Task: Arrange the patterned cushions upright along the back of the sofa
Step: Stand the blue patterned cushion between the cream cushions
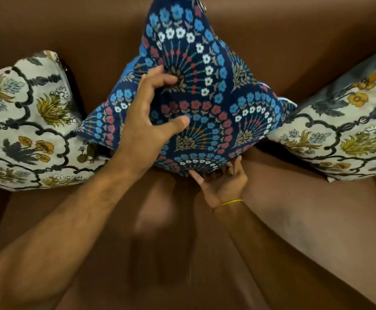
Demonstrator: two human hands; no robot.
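A dark blue cushion (207,90) with blue, white and red flowers stands on one corner against the brown sofa back (294,41), in the middle. My left hand (151,108) lies on its front face, fingers bent into the fabric and thumb spread. My right hand (224,181), palm up with a yellow thread at the wrist, grips the cushion's bottom corner from below. A white floral cushion (26,121) leans at the left. A matching white floral cushion (343,128) leans at the right. Both touch the blue one's side corners.
The brown sofa seat (294,220) stretches in front of the cushions and under my forearms. The backrest rises behind all three cushions.
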